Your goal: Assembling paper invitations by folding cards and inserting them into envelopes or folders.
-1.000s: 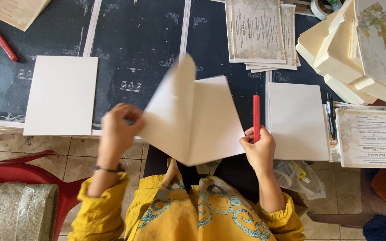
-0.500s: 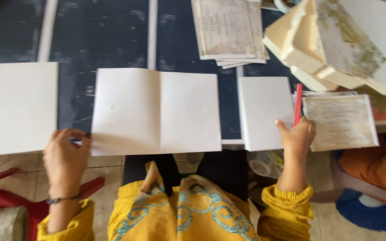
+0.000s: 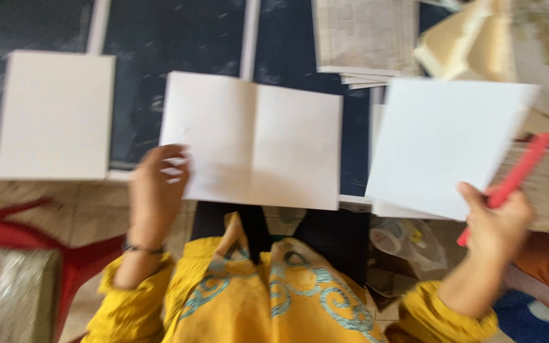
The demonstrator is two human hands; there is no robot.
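- I see the left hand (image 3: 155,190) resting on the lower left corner of the opened white folded sheet (image 3: 253,140), fingers spread flat over its edge rather than closed round anything.
- That folded sheet lies open on the dark bench (image 3: 179,44), crease running up the middle, its near edge hanging just past the bench's front.
- The right hand (image 3: 497,225) has its grip closed on two things at once: a red pen (image 3: 516,174) and the lower right corner of a single white sheet (image 3: 443,143).
- That white sheet is lifted and tilted, blurred, above a stack of white sheets (image 3: 386,209) at the right.
- Another white sheet pile (image 3: 55,114) sits well apart at the left of the bench.
- Printed papers (image 3: 363,38) lie at the far side, beside a cream-coloured heap (image 3: 459,51).
- A red plastic chair (image 3: 39,232) shows below the bench on the left.
- Yellow patterned sleeves and garment (image 3: 255,298) fill the bottom of the view.
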